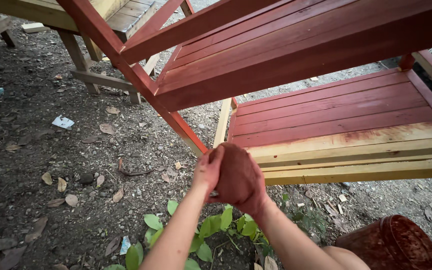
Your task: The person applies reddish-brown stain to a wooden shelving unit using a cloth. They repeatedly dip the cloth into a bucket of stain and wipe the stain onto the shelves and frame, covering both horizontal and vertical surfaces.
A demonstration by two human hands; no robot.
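The left hand (207, 172) and right hand (241, 181) are pressing together, fingers clamped on a stain-soaked rag (235, 170), just beside the red-stained wooden shelf (336, 115).

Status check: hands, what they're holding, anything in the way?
Left hand and right hand pressed together, both stained red; anything held is hidden. Half-stained wooden rack just ahead. Red-stained bucket at lower right. Nothing between hands and rack.

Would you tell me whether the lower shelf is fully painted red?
Not fully. The lower shelf is red across its back slats, but the front slats show bare yellow wood.
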